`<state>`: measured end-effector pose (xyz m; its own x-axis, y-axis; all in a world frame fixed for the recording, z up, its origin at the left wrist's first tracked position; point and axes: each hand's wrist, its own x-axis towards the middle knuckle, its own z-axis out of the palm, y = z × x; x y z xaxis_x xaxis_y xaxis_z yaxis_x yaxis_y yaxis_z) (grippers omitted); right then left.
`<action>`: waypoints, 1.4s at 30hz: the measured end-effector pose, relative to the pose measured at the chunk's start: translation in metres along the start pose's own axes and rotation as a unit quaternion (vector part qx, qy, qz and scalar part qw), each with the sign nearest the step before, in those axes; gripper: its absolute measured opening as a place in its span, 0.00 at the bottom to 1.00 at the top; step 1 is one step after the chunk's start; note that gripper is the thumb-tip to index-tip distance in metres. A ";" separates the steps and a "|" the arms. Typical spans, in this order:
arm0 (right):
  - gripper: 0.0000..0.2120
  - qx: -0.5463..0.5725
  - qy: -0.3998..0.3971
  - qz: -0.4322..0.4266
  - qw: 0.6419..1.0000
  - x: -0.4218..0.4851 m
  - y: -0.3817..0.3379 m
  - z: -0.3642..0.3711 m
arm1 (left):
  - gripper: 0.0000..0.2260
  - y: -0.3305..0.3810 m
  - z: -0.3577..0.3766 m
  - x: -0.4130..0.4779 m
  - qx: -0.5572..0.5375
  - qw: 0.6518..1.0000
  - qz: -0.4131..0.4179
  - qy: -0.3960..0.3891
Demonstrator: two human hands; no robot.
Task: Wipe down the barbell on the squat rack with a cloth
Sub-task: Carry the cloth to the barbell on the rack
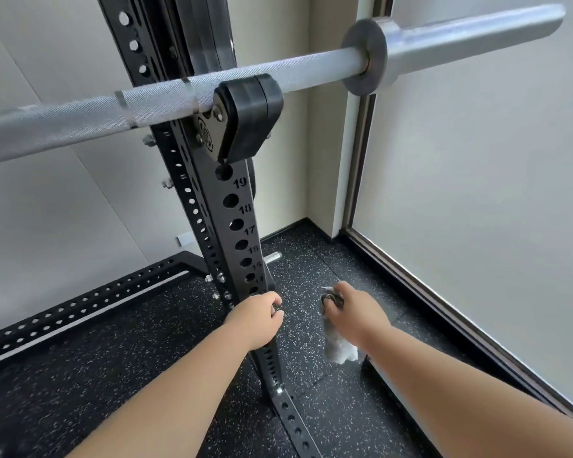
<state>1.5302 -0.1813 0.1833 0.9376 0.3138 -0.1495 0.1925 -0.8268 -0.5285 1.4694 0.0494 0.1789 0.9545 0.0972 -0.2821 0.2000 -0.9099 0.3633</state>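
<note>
Barbell: the long silver steel barbell [278, 74] with knurled shaft rests in the black plastic-lined J-hook [245, 117] of the black perforated steel squat-rack upright [235, 223]. It lies well above both hands and runs from the upper left to the upper right; its smooth sleeve [470, 34] extends up and to the right of the right hand.

Hand state: the right hand [354, 312] is closed around a bunched white-and-grey cloth [339, 345]. One end shows at the fingers and the rest hangs below the palm. The left hand [262, 315] is loosely curled just beside the upright. It appears to hold nothing, though the fingertips are partly turned away and contact with the upright cannot be confirmed.

Progress: the cloth is well apart from the barbell and no part of the shaft is under it. Judged from this position, wiping is not under way; raising the cloth to the bar and passing it along shaft and sleeve remain. Whether any section is already clean cannot be determined from the metal surface.

Limits of view: the left portion of the barbell is cut off at the frame edge, the second upright is out of view, and motion blur softens the collar and sleeve. The speckled black rubber floor [311, 269] lies beneath both hands.
</note>
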 end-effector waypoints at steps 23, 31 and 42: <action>0.05 0.142 -0.006 -0.138 0.980 0.140 0.042 -0.135 | 0.12 0.151 -0.065 0.071 -0.047 0.979 -0.119 0.156; 0.05 0.207 0.020 -0.186 0.960 0.147 0.019 -0.171 | 0.14 0.184 -0.100 0.066 -0.054 0.969 -0.122 0.210; 0.02 0.334 0.055 -0.269 0.902 0.103 -0.009 -0.254 | 0.12 0.261 -0.163 0.030 -0.060 0.946 -0.069 0.311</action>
<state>1.6985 -0.2599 0.3848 0.7904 0.5075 0.3432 0.4451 -0.0907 -0.8909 1.5867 -0.1194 0.4104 0.8553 0.4645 0.2295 0.3208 -0.8226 0.4694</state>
